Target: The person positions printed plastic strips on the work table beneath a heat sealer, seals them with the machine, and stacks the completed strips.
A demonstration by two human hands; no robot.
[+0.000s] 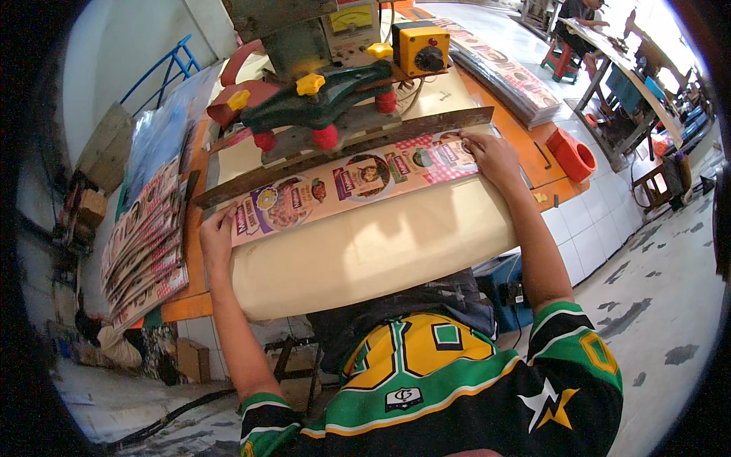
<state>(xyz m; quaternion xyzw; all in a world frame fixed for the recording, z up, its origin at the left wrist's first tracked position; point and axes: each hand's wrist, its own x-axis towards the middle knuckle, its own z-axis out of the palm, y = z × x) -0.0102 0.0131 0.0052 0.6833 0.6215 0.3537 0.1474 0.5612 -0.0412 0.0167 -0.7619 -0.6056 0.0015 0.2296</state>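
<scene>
A long printed strip (316, 190), pinkish with food pictures and a red checked end, lies across the cream padded cover (365, 244) of the work surface. My left hand (217, 238) pinches its left end, thumb and fingers closed on the edge. At the right end, my right hand (493, 158) grips the checked part with fingers bent over it. The far edge of the strip lies along a long dark metal bar (350, 156) of a press. Above the bar sits a dark green bracket (320, 99) with yellow knobs and red spacers.
On the left hangs a fanned stack of printed sheets (148, 236) beside clear plastic film (156, 141). A yellow control box (421, 47) tops the press. To the right are another printed stack (506, 72), a hex key (542, 155) and a red-orange container (571, 154). Another person (582, 19) sits far right.
</scene>
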